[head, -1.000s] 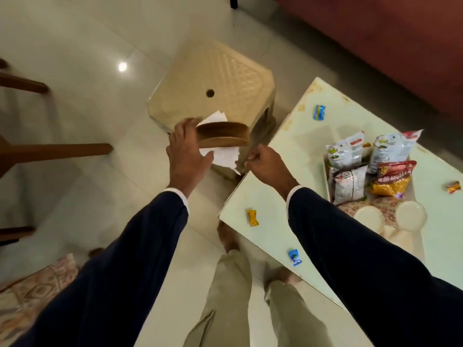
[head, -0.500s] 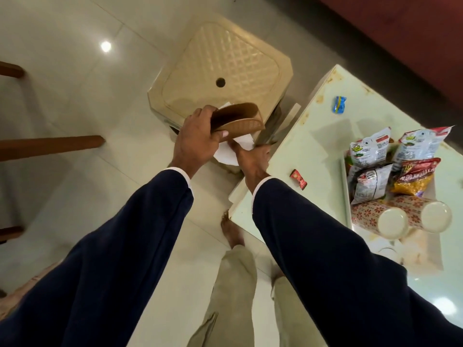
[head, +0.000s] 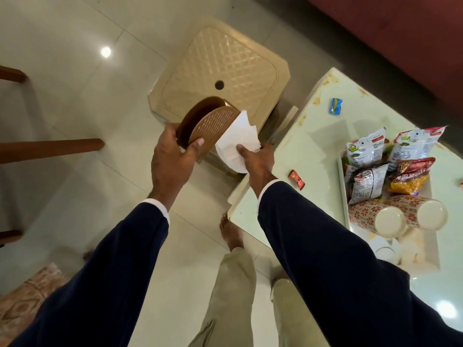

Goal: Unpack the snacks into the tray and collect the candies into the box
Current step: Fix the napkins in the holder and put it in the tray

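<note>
My left hand (head: 172,159) grips a brown plastic box (head: 208,123), tilted on its side in the air over the floor. My right hand (head: 258,161) holds white tissue paper (head: 238,141) against the box's patterned side. On the pale table to the right, a white tray (head: 342,176) holds several snack packets (head: 368,156) and two patterned cups (head: 390,216) lying on their sides. A red candy (head: 297,179) lies on the table near my right wrist. A blue candy (head: 335,106) lies toward the far edge.
A beige plastic stool (head: 225,78) stands on the tiled floor beyond the box. Wooden furniture legs (head: 50,146) reach in from the left. A patterned mat (head: 27,296) lies at lower left. My bare feet (head: 230,231) stand beside the table's near corner.
The box has tipped from nearly flat to on its side in my left hand. My right hand has come up with the tissue against it. The view has shifted left.
</note>
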`<move>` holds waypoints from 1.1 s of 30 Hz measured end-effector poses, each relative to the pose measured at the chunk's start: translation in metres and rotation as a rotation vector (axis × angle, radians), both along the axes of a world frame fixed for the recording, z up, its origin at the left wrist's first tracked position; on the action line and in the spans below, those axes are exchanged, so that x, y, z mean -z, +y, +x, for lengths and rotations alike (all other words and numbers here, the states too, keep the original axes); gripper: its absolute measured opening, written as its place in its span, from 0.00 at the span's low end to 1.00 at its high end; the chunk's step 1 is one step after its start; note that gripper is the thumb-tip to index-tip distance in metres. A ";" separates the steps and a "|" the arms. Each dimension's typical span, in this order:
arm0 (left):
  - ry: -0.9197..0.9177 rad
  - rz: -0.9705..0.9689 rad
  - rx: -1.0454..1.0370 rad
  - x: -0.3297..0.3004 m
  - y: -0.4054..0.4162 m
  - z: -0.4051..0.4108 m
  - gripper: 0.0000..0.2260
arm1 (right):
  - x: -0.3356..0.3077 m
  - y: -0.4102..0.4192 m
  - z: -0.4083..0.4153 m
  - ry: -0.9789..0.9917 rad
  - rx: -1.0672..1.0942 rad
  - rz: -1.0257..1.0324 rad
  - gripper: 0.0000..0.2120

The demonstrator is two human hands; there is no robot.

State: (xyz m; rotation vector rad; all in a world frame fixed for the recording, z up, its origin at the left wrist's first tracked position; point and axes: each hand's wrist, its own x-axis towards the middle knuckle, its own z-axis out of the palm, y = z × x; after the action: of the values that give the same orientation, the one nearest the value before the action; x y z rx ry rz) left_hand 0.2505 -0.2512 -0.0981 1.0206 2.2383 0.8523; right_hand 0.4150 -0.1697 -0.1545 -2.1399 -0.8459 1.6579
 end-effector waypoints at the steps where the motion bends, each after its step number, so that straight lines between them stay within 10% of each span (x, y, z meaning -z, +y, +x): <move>1: -0.003 -0.008 -0.001 0.000 -0.004 0.001 0.21 | 0.000 0.002 0.004 0.009 -0.015 0.001 0.31; 15: 0.031 -0.107 0.364 -0.033 -0.022 0.094 0.23 | -0.079 -0.013 0.211 0.355 0.363 0.125 0.17; 21: -0.001 -0.182 0.659 -0.052 0.000 0.189 0.25 | -0.153 -0.026 0.310 -0.182 -0.075 0.482 0.10; 33: -0.098 0.003 1.011 -0.240 0.027 0.387 0.24 | -0.396 -0.056 0.462 -0.225 -0.524 0.690 0.07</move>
State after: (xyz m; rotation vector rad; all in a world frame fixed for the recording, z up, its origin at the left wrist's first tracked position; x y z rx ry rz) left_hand 0.6372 -0.2237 0.1419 1.7944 1.3218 0.4151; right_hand 0.8772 -0.2254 0.2414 -1.6975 -1.8488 1.0577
